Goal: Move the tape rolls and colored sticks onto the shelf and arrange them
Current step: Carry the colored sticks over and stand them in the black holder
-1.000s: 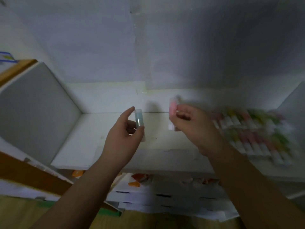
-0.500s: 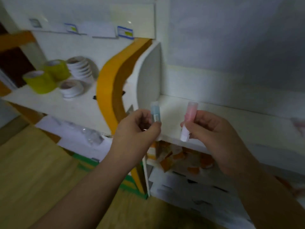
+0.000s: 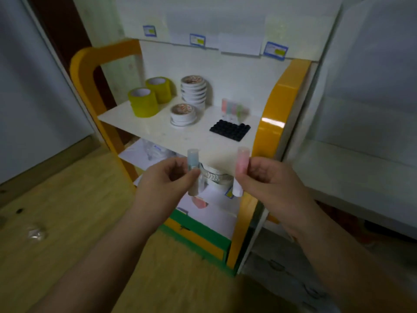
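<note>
1. The left hand pinches a blue stick between thumb and curled fingers; the grip is narrow and sits about midway along the stick.
2. The right hand pinches a pink stick the same way, with its coloured upper half free above the fingers and a pale lower end showing below them.
3. Both sticks stand nearly upright, long axis vertical, caps up. They are held side by side but well apart, just in front of the near edge of the white shelf.
4. The spot the coming move most likely turns on lies farther in and to the right: a short row of standing sticks at the far right of the shelf, behind a black studded mat. That row looks upright too, though it is blurred, so I cannot count it with any surety.
5. From the grips, the row lies up and away. The right hand is the nearer of the two; the left would have to cross over the mat.
6. Since the held sticks already point the way the row seems to, I judge no turning is needed, only a reach forward and a setting down on the base.
7. The tape rolls are on the shelf: two yellow rolls at far left, and a tall white stack with a short white stack nearer.
</note>
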A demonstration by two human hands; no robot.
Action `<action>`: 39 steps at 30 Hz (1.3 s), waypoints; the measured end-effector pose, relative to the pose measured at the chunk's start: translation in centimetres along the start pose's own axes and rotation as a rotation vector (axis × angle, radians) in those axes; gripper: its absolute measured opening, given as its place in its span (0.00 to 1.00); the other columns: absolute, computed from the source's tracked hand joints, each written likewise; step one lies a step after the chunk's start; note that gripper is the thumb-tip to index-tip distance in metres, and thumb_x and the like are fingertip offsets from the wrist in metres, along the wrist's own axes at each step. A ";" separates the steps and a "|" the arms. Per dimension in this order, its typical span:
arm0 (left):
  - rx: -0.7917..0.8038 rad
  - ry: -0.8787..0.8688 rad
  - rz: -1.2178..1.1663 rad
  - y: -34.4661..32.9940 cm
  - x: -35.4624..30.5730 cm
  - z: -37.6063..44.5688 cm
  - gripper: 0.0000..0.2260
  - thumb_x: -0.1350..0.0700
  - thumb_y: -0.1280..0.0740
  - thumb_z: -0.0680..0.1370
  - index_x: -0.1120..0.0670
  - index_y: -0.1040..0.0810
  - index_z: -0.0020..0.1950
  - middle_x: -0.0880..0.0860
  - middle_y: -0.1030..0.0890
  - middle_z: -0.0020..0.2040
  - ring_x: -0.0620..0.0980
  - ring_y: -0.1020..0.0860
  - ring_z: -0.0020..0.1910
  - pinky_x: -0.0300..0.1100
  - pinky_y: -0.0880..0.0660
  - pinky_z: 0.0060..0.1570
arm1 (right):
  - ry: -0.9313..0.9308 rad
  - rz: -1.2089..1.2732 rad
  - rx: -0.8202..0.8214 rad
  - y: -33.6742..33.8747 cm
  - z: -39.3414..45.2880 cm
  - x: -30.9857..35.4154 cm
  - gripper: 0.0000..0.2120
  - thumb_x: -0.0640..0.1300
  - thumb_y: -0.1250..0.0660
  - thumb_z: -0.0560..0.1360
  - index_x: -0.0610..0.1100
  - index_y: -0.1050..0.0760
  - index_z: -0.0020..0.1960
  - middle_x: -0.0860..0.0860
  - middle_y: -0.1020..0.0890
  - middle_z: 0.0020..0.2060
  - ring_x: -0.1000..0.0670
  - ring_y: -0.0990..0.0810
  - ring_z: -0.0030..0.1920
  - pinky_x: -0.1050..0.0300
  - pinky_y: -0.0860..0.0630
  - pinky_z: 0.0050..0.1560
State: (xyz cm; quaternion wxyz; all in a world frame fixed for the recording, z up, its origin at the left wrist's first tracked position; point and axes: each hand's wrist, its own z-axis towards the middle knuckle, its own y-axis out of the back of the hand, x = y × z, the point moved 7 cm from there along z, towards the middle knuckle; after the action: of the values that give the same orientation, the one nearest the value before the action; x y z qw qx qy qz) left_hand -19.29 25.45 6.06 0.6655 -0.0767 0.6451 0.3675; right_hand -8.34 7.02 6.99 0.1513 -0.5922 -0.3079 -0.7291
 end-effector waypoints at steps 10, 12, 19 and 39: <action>-0.080 0.067 -0.062 6.3 4.7 5.2 0.09 0.52 0.29 0.77 0.58 0.20 0.46 0.55 0.17 0.38 0.60 0.19 0.42 0.57 0.19 0.44 | 0.055 -0.096 -0.068 -7.0 8.1 -0.1 0.03 0.50 0.29 0.77 0.51 0.18 0.48 0.58 0.15 0.39 0.59 0.16 0.43 0.53 0.17 0.48; -0.079 0.067 -0.076 6.8 5.4 7.4 0.09 0.55 0.28 0.76 0.61 0.21 0.46 0.58 0.17 0.39 0.56 0.17 0.41 0.51 0.17 0.44 | 0.059 -0.060 -0.093 -7.7 10.3 -0.7 0.02 0.47 0.28 0.76 0.51 0.19 0.48 0.58 0.15 0.40 0.59 0.16 0.43 0.56 0.18 0.47; -0.030 0.058 -0.060 8.6 7.2 14.9 0.07 0.56 0.29 0.76 0.57 0.21 0.51 0.57 0.17 0.45 0.55 0.17 0.44 0.46 0.17 0.44 | 0.056 0.003 -0.159 -9.2 17.9 -2.4 0.07 0.52 0.31 0.77 0.49 0.21 0.43 0.56 0.16 0.36 0.58 0.17 0.38 0.69 0.26 0.37; 0.539 -0.360 -0.121 -4.7 1.5 35.0 0.13 0.60 0.25 0.74 0.52 0.24 0.56 0.42 0.20 0.39 0.41 0.21 0.40 0.39 0.24 0.45 | -0.205 -0.108 -0.850 -2.6 20.7 -7.3 0.05 0.52 0.32 0.77 0.51 0.22 0.49 0.57 0.19 0.38 0.59 0.21 0.37 0.69 0.28 0.32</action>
State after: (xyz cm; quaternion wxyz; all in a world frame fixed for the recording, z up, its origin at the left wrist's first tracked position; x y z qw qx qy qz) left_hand 11.40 42.86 8.37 0.7858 0.1304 0.5854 0.1508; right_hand 7.94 21.03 1.60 -0.1753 -0.6541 -0.0246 -0.7354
